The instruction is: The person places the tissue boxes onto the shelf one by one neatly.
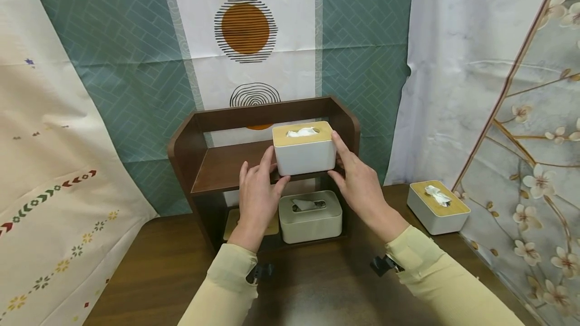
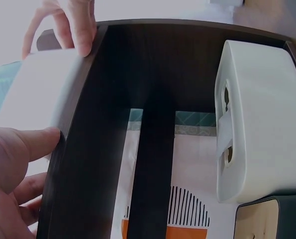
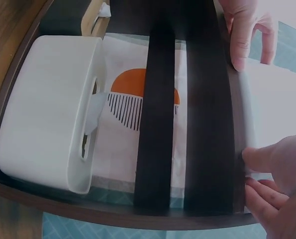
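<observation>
A white tissue box (image 1: pixel 304 155) with a light wood lid sits at the front edge of the upper shelf (image 1: pixel 226 165), a tissue showing in its slot. My left hand (image 1: pixel 259 192) holds its left side, thumb at the lower front corner. On the opposite side my right hand (image 1: pixel 360 182) grips it, index finger along the side near the lid and thumb low at the front. Both wrist views show the thumbs right at the shelf's front edge, beside the white box (image 2: pixel 41 87). The far fingers are partly hidden behind the box.
Below, the dark brown shelf unit (image 1: pixel 181 152) holds a larger off-white tissue box (image 1: pixel 312 228) and a dark box with a wood lid (image 1: pixel 232 223), partly hidden by my left hand. Another white, wood-lidded tissue box (image 1: pixel 441 218) stands on the table (image 1: pixel 154 270) at right.
</observation>
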### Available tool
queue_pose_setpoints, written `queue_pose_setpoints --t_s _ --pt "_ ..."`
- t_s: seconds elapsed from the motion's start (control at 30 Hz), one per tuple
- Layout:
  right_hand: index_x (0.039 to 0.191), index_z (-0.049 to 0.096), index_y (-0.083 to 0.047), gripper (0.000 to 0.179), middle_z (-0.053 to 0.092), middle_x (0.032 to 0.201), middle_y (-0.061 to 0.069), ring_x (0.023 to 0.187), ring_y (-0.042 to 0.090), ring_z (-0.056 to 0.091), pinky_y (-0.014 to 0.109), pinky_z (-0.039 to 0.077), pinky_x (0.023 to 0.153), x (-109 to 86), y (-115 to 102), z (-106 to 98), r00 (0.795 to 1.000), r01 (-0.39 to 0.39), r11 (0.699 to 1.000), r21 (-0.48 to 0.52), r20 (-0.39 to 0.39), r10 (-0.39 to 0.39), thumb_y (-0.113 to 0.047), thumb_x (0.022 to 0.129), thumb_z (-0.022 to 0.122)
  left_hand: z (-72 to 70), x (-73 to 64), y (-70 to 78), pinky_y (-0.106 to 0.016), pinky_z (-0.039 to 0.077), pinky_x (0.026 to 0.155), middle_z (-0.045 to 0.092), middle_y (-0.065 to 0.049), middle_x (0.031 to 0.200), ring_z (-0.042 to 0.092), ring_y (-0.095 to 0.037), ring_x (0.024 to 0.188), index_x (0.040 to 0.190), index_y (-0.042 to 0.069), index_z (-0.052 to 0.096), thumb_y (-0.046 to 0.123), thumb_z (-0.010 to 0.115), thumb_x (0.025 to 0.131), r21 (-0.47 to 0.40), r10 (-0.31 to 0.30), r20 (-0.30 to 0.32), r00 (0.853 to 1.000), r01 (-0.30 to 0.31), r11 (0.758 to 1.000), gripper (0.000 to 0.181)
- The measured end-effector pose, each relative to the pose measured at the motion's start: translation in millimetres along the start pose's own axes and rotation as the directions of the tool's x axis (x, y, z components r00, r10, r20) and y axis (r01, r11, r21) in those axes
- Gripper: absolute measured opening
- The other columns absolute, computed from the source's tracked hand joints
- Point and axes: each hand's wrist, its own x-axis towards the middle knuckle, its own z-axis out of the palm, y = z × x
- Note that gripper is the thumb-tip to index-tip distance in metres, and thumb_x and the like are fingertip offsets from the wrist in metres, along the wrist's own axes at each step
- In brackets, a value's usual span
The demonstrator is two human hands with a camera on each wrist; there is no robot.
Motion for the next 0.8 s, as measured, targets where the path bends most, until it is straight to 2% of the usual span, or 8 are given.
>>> queue_pose_setpoints --t_s 0.23,0.47,0.63,0.8 --pt "0.163 0.017 -0.026 0.105 0.058 0.137 0.010 0.114 0.025 0.063 0.047 0.055 0.086 -15.8 -1.1 -8.0 0.999 0.034 0.999 -0.003 -0.027 -0.034 -0.008 0.084 0.083 -4.5 -11.8 2.2 -0.051 0.014 0.121 0.068 -0.007 0.127 0.053 -0.030 0.127 0.156 0.016 0.037 0.028 0.085 0.083 0.035 -0.003 -0.008 1.000 0.003 0.999 0.088" --pt "0.163 0.021 -0.023 0.101 0.044 0.155 0.003 0.131 0.026 0.052 0.050 0.050 0.098 -32.8 -5.6 -17.4 0.997 0.064 0.997 -0.047 -0.038 -0.066 -0.016 0.084 0.084 -10.3 -24.8 6.5 -0.051 0.015 0.121 0.062 -0.009 0.137 0.046 -0.029 0.135 0.156 0.015 0.037 0.030 0.084 0.085 0.081 0.026 -0.009 1.000 -0.025 0.996 0.086" --pt "0.161 0.027 -0.019 0.095 0.042 0.157 0.001 0.130 0.027 0.052 0.050 0.052 0.093 -45.4 -8.4 -23.9 0.997 0.066 0.994 -0.086 -0.033 -0.069 -0.022 0.085 0.084 -13.1 -34.4 8.6 -0.052 0.014 0.120 0.056 -0.008 0.145 0.042 -0.030 0.139 0.155 0.014 0.039 0.035 0.078 0.090 0.086 0.057 -0.020 0.998 -0.055 0.995 0.079" --pt "0.161 0.027 -0.021 0.094 0.041 0.157 0.001 0.134 0.027 0.049 0.049 0.052 0.091 -57.2 -10.3 -30.3 0.998 0.058 0.992 -0.110 -0.015 -0.060 -0.026 0.086 0.083 -15.2 -44.2 11.0 -0.053 0.014 0.120 0.049 -0.010 0.151 0.036 -0.032 0.143 0.155 0.012 0.038 0.039 0.071 0.095 0.095 0.090 -0.022 0.996 -0.087 0.992 0.074"
